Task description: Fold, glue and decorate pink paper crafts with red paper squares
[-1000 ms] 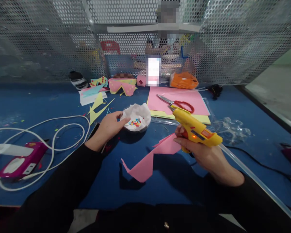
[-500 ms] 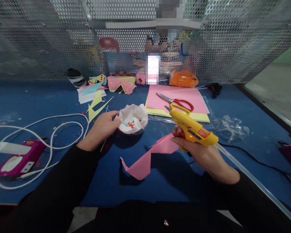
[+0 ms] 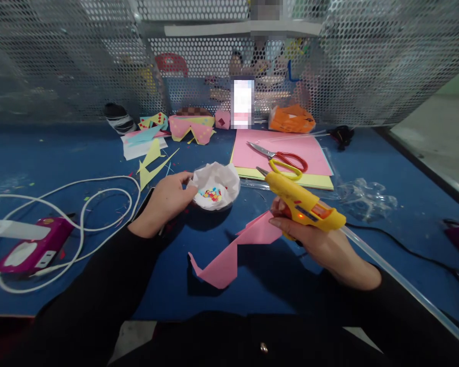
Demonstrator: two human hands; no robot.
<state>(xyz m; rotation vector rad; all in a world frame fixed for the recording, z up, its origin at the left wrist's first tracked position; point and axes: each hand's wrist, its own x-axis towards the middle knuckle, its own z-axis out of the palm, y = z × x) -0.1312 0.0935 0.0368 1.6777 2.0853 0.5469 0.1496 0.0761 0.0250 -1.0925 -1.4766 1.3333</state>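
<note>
- The left hand (image 3: 170, 199) is clamped on the near-left rim of a round bowl lined with crumpled white paper (image 3: 226, 178), its thumb over the edge
- Small red, yellow and blue paper bits (image 3: 213, 194) lie inside the bowl, which is left of the glue gun
- The right hand (image 3: 321, 244) is closed around a yellow plastic glue gun (image 3: 302, 196) with a lit orange light, its nozzle toward the upper left
- Those same fingers pinch one end of a folded pink paper cutout (image 3: 222, 262), which hangs down to the left, in front of the bowl
- A long clear rod (image 3: 405, 285) runs from the gun's rear to the lower right
- Red-handled metal scissors (image 3: 265, 152) lie on stacked pink and yellow paper sheets (image 3: 245, 140), beyond the gun, on the blue table (image 3: 271, 290)
</note>
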